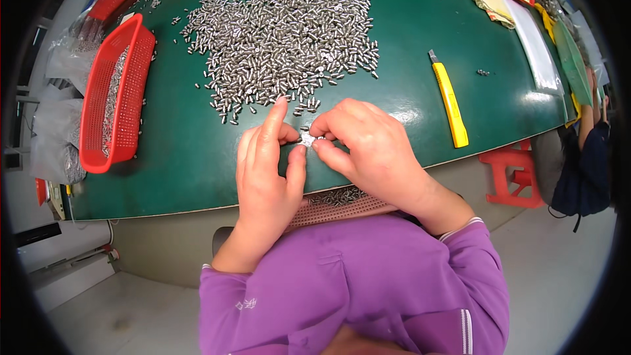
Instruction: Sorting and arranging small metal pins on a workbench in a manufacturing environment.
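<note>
Between my fingertips, close above the green table, is a small bright silvery metal part (pixel 307 138) with darker bits at its edge. My left hand (pixel 265 164) has its index finger raised while the thumb and a bent finger meet the part's left side. From the right, my right hand (pixel 368 148) pinches at the same part with thumb and index finger. Just beyond my fingers spreads a large heap of small bullet-shaped metal pieces (pixel 289 33). Fingertips hide some of the part, so its exact kind cannot be made out.
A red perforated basket (pixel 141 46) with metal pieces stands on the left of the green table (pixel 394 39). To the right lies a yellow utility knife (pixel 449 100), blade out. A pinkish basket (pixel 348 213) of pieces sits at my lap; a red stool (pixel 513 174) stands lower right.
</note>
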